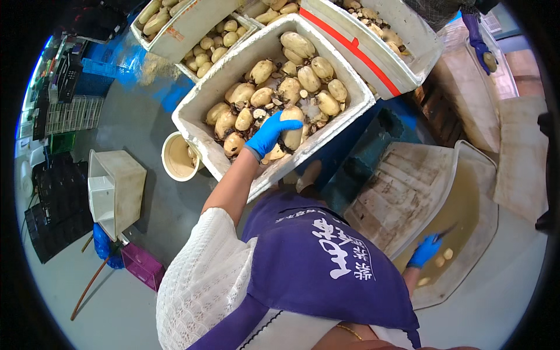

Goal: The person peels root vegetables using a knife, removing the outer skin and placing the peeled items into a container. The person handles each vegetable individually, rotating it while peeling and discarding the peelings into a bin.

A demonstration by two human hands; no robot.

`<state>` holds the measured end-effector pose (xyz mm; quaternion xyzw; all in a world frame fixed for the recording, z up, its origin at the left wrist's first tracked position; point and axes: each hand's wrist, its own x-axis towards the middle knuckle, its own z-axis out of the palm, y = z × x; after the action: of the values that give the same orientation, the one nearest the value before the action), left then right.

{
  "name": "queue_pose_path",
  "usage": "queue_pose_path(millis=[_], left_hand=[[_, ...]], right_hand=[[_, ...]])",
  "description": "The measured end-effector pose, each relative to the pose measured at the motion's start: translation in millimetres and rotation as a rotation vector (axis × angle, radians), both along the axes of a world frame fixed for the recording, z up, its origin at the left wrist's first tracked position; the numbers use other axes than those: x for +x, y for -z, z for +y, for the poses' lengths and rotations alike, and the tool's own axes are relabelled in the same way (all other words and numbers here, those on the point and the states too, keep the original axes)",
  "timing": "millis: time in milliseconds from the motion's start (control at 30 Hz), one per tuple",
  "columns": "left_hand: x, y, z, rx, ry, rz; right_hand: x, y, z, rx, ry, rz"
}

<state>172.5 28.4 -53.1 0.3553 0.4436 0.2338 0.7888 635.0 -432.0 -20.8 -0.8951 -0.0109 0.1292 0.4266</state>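
Note:
My left hand, in a blue glove, grips a lotus root segment inside a white polystyrene foam box. Around it in the box lie several more pale lotus root segments, with dark trimmings and thin cut slices among them. My right hand, also blue-gloved, holds a knife above a large plastic tub of murky water. Small pale lotus root pieces show in the water near this hand. The knife's handle is mostly hidden by my fingers.
More foam boxes of lotus root stand behind. A round bucket sits left of my box. Farther left are a plastic bin and a purple basket. At upper right, a co-worker's purple-gloved hand holds a root piece.

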Motion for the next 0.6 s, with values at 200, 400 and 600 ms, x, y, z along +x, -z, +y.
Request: queue_pose_path(millis=[200, 400, 600], left_hand=[[-34, -33, -16, 0.498, 0.177, 0.442], [-76, -81, -38, 0.542, 0.219, 0.427], [-121, -88, -45, 0.507, 0.23, 0.344]], right_hand=[[-164, -96, 258, -0.091, -1.158, -0.215], [-306, -74, 345, -0.015, -1.669, -0.888], [-349, -70, 355, -0.053, -1.793, -0.983]])
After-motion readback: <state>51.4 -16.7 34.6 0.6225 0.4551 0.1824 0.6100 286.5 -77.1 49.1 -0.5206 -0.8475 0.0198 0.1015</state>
